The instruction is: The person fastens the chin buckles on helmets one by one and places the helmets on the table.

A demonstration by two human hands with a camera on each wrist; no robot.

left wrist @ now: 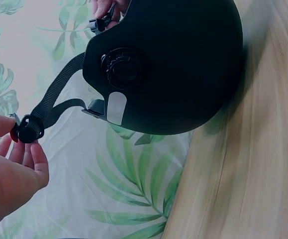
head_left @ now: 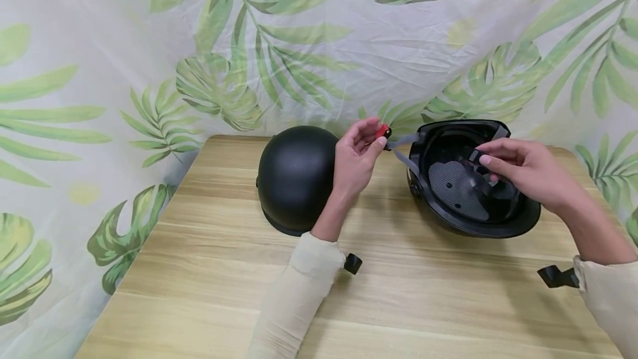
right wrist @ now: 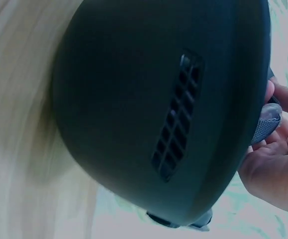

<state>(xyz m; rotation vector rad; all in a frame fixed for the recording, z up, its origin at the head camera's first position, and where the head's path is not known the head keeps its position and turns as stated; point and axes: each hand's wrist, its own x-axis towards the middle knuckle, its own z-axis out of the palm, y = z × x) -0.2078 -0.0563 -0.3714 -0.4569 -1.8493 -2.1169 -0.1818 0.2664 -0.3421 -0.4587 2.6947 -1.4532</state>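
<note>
An upturned black helmet (head_left: 478, 230) lies on the right of the table, its padded inside facing up. To its left, my left hand (head_left: 354, 154) pinches a red and black buckle (head_left: 385, 133) on the grey chin strap (head_left: 407, 164), which is stretched out from the helmet's edge. Over the helmet's opening, my right hand (head_left: 535, 173) pinches a black buckle piece (head_left: 476, 156) between thumb and fingers. In the left wrist view a round knob (left wrist: 124, 69) shows on the shell. The right wrist view shows a slotted vent (right wrist: 178, 114) and a strap end (right wrist: 267, 128) by the right hand.
A second black helmet (head_left: 298, 181) sits dome up beside my left wrist, partly covered by that hand. Both helmets stand on a wood-grain table (head_left: 209, 270). Behind it hangs a leaf-patterned cloth (head_left: 309, 43). Black wrist mounts (head_left: 353, 263) stick out from the sleeves.
</note>
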